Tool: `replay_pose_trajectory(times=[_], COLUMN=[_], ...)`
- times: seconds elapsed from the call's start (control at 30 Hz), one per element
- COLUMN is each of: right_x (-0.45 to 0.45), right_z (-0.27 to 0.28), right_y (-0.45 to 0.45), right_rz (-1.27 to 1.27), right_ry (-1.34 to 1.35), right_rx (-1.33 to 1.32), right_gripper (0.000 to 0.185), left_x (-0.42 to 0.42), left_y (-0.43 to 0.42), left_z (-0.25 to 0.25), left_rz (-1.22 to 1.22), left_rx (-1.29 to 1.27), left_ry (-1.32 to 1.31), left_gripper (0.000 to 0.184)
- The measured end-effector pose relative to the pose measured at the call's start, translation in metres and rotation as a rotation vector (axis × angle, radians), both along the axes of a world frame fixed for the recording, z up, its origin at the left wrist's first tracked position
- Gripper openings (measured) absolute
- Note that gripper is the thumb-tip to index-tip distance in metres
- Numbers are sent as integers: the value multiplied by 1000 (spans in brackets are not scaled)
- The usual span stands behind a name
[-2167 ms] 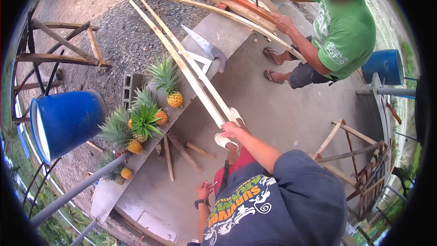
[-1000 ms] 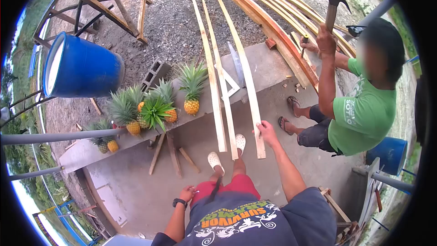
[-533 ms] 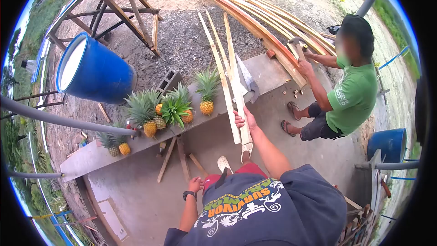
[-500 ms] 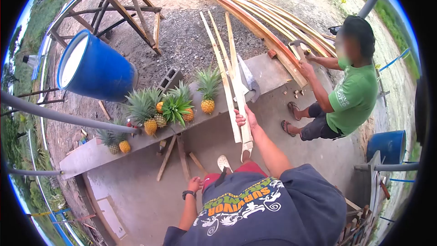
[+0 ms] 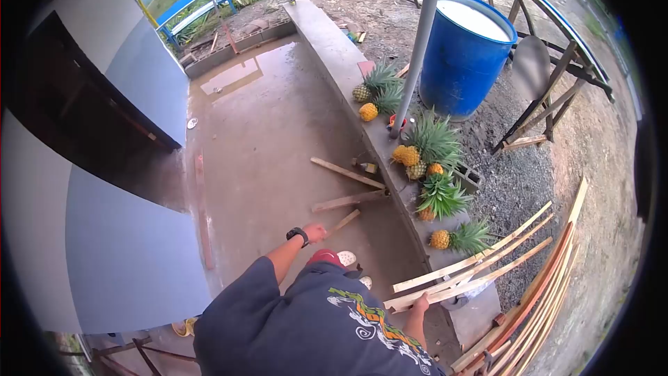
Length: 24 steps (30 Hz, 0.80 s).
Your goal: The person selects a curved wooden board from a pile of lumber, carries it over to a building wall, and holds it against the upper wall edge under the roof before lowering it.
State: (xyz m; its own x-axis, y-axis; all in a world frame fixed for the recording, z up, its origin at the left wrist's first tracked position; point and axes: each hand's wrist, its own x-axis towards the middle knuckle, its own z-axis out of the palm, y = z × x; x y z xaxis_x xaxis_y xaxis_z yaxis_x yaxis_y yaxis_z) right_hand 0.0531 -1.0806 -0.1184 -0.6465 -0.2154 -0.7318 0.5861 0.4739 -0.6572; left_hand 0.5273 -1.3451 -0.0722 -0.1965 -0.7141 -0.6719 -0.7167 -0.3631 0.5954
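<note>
My right hand is closed on a pale wooden strip near its lower end. Two more long strips lie alongside, one of them further left, all resting across the concrete ledge. Out over the floor is my left hand, with a dark watch at the wrist. Its fingers look curled, and what they hold, if anything, is too small to make out. A short wood piece appears just beyond those fingers.
Several pineapples line the ledge beside a grey post. Behind them stand a blue barrel and a hollow block. Long boards are stacked at lower right. A wall with a dark doorway is at left.
The view has swung left, bringing in the wall and doorway; the co-worker in green has left it. My right hand keeps its hold on the wood, and the strips are spread slightly apart.
</note>
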Motion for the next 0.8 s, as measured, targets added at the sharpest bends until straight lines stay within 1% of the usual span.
replay_pose_trajectory(times=[0.03, 0.07, 0.13, 0.17, 0.23, 0.3, 0.33, 0.37, 0.43, 0.47, 0.53, 0.57, 0.6, 0.63, 0.67, 0.7, 0.73, 0.77, 0.8], right_x=[-2, 0, 3, -8, 0, -13, -10, -4, 7, 13, 21, 22, 28, 33, 46, 63, 82, 100, 128], right_z=[-1, -4, -11, -56, -47, -96, -91, -79, -46, -27, -17, -19, -13, -11, 2, 22, 39, 41, 47], right_y=[-4, -7, -11, -2, -6, -1, -4, -10, -18, -24, -34, -35, -36, -53, -78, -89, -110, -128, -151], right_rz=[24, 54, 136, 121, 93, 190, 179, 175, 167, 167, 161, 124, 94, 139, 179, 388, 429, 529, 686], right_ry=[-5, -31, -79, -126, -167, -178, -172, -179, -171, -159, -136, -61, 16, 216, 415, 560, 679, 772, 808], right_rx=[4, 58, 165, 79, 74, 105, 108, 126, 150, 208, 277, 247, 219, 602, 984, 996, 973, 911, 768], right_gripper=[62, 61, 60, 58, 49, 45, 45, 44, 43, 44, 46, 48, 52, 52, 52, 51, 50, 52, 56], left_x=[9, 19, 46, 63, 95, 114, 122, 134, 153, 159, 174, 183, 191, 202, 215, 226, 242, 262, 277], left_y=[17, 31, 61, 74, 107, 130, 134, 138, 146, 142, 135, 128, 118, 110, 106, 99, 78, 60, 54], left_z=[3, 6, 5, 4, 0, 10, 19, 18, 10, 8, 15, 18, 20, 22, 32, 43, 50, 53, 56], left_rz=[59, 78, 202, 250, 332, 429, 489, 482, 638, 634, 882, 876, 937, 1000, 1002, 968, 949, 773, 606], left_rx=[38, 73, 199, 231, 286, 292, 286, 286, 343, 349, 313, 331, 187, 40, 60, 95, 96, 266, 435], left_ry=[55, 21, 14, 12, -19, -42, -36, -29, -17, -4, 135, 138, 140, 138, 134, 236, 345, 396, 442], left_gripper=[30, 28, 27, 27, 26, 24, 24, 24, 33, 33, 62, 62, 73, 85, 85, 89, 94, 90, 87])
